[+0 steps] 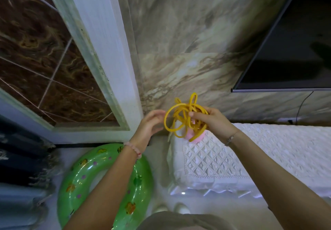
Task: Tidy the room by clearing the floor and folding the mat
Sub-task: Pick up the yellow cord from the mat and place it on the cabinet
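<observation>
Right hand: the right hand (215,120) grips a tangled bundle of glossy yellow cord (180,115), its thumb and fingers (193,113) curled round the bunched loops.
Left hand: the left hand (149,124) is raised left of the bundle with its fingers (157,113) loosely curved, slightly apart and holding nothing. The tips lie just beside the outermost loop; whether they touch it cannot be told.
Yellow cord: it is in the air, with loops spilling above and below the right fingers and out toward the left fingertips.
Pink object: a small rounded pink object (199,137) lies just beneath the right fingers, mostly hidden by loops.
Cover: a white quilted fabric cover (268,149) lies below the right wrist.
Ring: a translucent green inflatable ring (78,176) lies on the floor, well below the left fingers.
Screen: a dark flat screen (295,50) is up and right of the right fingers.
</observation>
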`<state>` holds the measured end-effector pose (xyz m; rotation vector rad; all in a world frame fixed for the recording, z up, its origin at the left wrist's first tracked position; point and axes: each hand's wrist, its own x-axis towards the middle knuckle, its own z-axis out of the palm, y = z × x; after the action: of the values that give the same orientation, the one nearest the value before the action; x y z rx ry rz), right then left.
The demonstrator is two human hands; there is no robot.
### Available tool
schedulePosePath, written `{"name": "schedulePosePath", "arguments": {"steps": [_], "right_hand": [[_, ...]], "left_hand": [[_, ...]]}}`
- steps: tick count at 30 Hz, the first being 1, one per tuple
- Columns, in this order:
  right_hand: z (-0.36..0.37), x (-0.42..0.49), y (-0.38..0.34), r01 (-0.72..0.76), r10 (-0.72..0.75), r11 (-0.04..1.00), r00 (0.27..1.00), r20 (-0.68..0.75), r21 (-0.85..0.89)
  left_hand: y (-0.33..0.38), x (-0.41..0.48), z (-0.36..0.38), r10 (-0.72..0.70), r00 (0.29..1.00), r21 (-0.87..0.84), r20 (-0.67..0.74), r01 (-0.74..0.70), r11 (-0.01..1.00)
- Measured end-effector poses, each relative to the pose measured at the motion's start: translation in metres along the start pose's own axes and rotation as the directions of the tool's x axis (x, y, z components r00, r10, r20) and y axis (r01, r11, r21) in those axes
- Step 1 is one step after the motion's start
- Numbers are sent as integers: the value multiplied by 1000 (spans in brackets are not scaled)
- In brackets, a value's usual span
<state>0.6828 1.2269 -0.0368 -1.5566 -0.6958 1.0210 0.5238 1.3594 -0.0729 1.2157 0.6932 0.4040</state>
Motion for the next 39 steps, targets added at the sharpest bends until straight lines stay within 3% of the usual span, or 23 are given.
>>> {"name": "schedulePosePath", "arguments": {"steps": [3, 7, 10, 13, 16, 18, 20, 22, 26, 32, 34, 39], "right_hand": [[-8, -7, 1, -38, 36, 992, 999, 19, 121], [-19, -18, 4, -88, 95, 953, 995, -9, 291], [-28, -27, 10, -104, 139, 921, 988, -69, 375], [-35, -33, 20, -129, 197, 908, 971, -136, 398], [-42, -36, 30, -118, 236, 916, 932, -276, 385], [-51, -36, 41, -111, 232, 947, 885, -403, 302], [-57, -35, 53, -118, 197, 976, 843, -500, 185], [-54, -33, 65, -118, 163, 986, 819, -550, 117], [-26, -23, 80, -164, 83, 976, 884, -460, -139], [10, -29, 83, -84, 48, 976, 983, -176, -203], [13, -31, 93, -79, 54, 976, 990, -129, -201], [5, -29, 117, -172, 83, 960, 928, -363, -221]], "left_hand": [[-21, 8, 12, -37, 993, 46, 109, 32, 998], [-57, 19, 34, -11, 958, 307, 285, -81, 948], [-71, 25, 50, 21, 950, 530, 311, -191, 826], [-85, 24, 71, -33, 950, 698, 312, -205, 686], [-103, 28, 77, -31, 955, 778, 294, -220, 588], [-105, 27, 70, -18, 968, 654, 251, -156, 740], [-95, 23, 62, -87, 979, 400, 187, 5, 916], [-83, 20, 57, -179, 970, 199, 167, 145, 969], [-65, 23, 62, -378, 886, -110, 268, 418, 902], [-65, 25, 68, -469, 845, -360, 257, 534, 765], [-75, 27, 66, -500, 823, -363, 269, 567, 739], [-85, 26, 69, -615, 711, -133, 341, 684, 717]]}}
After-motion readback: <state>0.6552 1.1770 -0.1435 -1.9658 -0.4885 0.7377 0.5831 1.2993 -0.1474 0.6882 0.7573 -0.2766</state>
